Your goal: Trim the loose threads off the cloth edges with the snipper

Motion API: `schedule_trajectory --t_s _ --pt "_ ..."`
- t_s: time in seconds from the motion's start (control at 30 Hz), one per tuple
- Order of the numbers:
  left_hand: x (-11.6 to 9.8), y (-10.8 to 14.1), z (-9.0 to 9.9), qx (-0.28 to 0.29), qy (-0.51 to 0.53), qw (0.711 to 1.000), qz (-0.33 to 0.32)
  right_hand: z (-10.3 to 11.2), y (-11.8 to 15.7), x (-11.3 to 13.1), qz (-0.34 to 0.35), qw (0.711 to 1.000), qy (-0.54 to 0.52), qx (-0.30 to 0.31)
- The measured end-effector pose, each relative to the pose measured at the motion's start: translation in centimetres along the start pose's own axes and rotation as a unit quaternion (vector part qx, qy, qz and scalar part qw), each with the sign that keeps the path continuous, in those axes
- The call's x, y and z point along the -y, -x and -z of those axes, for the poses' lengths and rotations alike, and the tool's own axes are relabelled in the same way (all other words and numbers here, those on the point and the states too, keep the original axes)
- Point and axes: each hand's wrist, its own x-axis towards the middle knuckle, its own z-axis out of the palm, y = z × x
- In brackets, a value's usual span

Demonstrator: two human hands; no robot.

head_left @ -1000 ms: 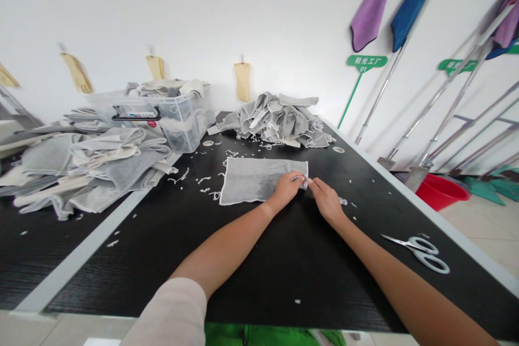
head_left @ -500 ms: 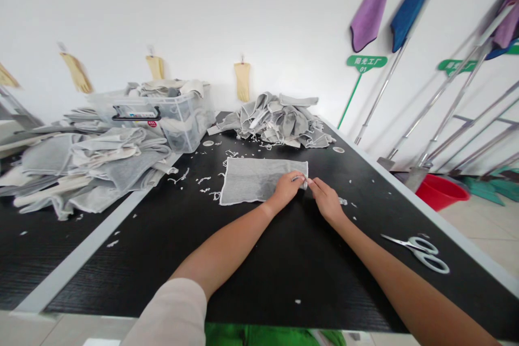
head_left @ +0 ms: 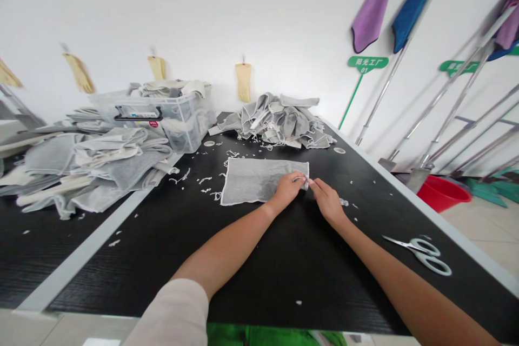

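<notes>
A grey cloth (head_left: 253, 178) with white stitched edges lies flat on the black table (head_left: 170, 259), its near right corner lifted. My left hand (head_left: 288, 188) is closed on that corner, which is bunched up in the fingers. Touching the same corner from the right, my right hand (head_left: 325, 197) pinches at its edge with the fingertips. Whether it grips the cloth itself or a loose thread there is too small to make out. White-handled scissors (head_left: 425, 253) lie to the right of my right forearm.
A heap of grey cloths (head_left: 284, 119) sits at the back. On the left stand more piled cloths (head_left: 109, 167) and a clear plastic box (head_left: 182, 119) filled with cloths. Thread scraps (head_left: 205, 179) litter the tabletop. A red bucket (head_left: 444, 193) is on the floor beyond the right edge.
The view has shifted very slightly. Both hands stay at the same corner of the cloth, with no clear movement.
</notes>
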Motion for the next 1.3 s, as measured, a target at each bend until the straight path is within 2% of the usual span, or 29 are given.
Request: schedule_trajectory --t_s 0.7,0.87,1.03,1.17,1.3 --pt "0.6 -0.1 -0.3 -0.001 0.004 1.000 -0.016 -0.7 -0.3 -0.9 0.029 0.999 -0.027 -0.020" --pt "0.0 0.1 -0.2 -0.005 -0.011 1.000 -0.009 -0.7 -0.7 -1.4 -0.012 0.998 -0.030 -0.052" --pt "-0.5 0.2 -0.1 0.000 -0.027 1.000 -0.005 0.9 -1.4 -1.8 -0.057 0.991 0.114 -0.046" --pt "-0.6 0.2 -0.2 0.010 -0.036 0.999 -0.001 2.1 -1.8 -2.1 -0.108 0.956 0.271 -0.011" --pt "-0.8 0.3 -0.3 0.019 -0.042 0.999 -0.010 2.5 -1.8 -1.8 -0.129 0.926 0.352 0.044"
